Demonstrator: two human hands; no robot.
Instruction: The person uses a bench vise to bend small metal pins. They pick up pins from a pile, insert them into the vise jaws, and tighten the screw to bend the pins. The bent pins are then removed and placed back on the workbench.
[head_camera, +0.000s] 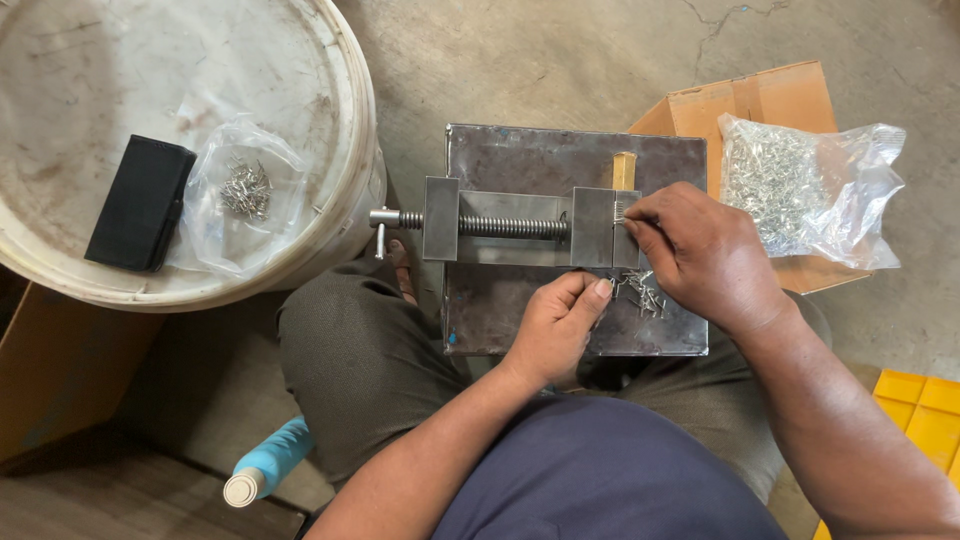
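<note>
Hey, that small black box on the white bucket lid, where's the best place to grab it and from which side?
Grip the black box across its two long sides, coming straight down from above. It lies flat on the bucket lid, narrow enough to pinch that way. Its right long edge sits beside the plastic bag of small metal pieces, so go carefully there.

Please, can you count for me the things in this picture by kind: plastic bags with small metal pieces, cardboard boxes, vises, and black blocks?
Plastic bags of small metal pieces: 2, one on the white bucket lid, one on the open box
Cardboard boxes: 2
Vises: 1
Black blocks: 1
Total: 6
</note>
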